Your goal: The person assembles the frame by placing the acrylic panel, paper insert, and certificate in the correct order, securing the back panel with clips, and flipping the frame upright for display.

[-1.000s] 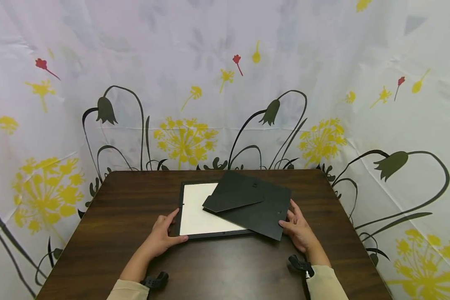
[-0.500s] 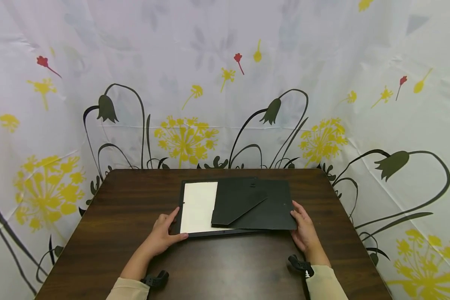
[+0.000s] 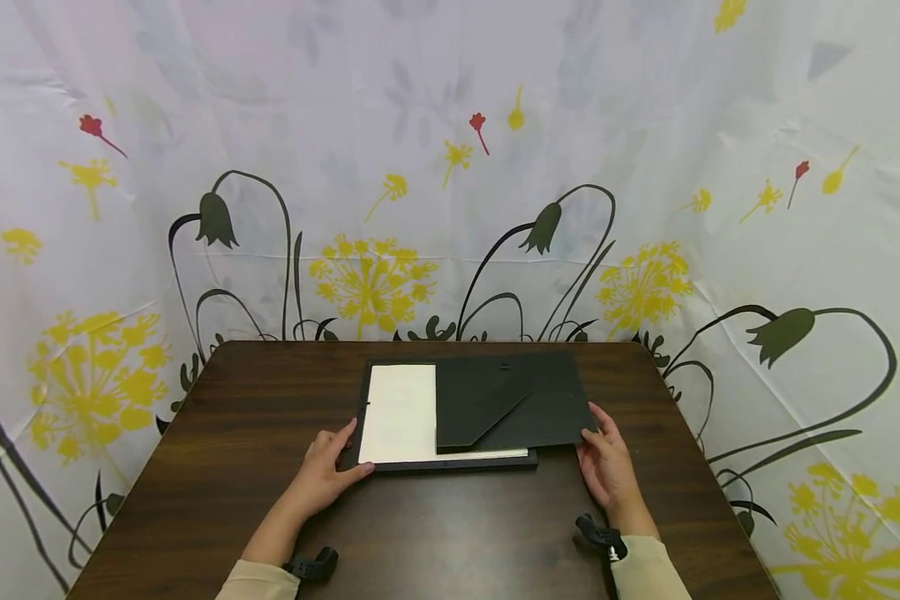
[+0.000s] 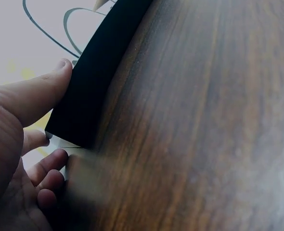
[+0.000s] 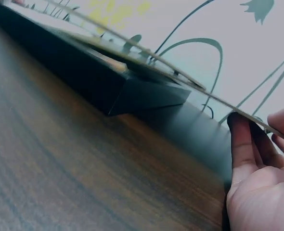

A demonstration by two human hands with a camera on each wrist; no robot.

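A black picture frame (image 3: 457, 467) lies back up on the table, a white sheet (image 3: 397, 417) showing inside it. My left hand (image 3: 321, 471) holds its near left corner; in the left wrist view the thumb presses on the frame's side (image 4: 91, 82) and the other fingers curl by the corner. My right hand (image 3: 607, 462) pinches the near right corner of the black backing board (image 3: 551, 408), with a stand leg (image 3: 468, 408) folded flat on it. The board covers the frame's right part and juts past its right end. In the right wrist view, the board's thin edge (image 5: 224, 102) slants above the frame.
The dark wooden table (image 3: 450, 542) reaches back to a flower-printed curtain (image 3: 420, 167). Black bands with small devices sit on the left wrist (image 3: 311, 565) and the right wrist (image 3: 602, 535).
The backing board has turned from a slant to nearly square with the frame and shifted slightly right, uncovering more white sheet. My right hand moved with it; my left hand stayed at the frame corner.
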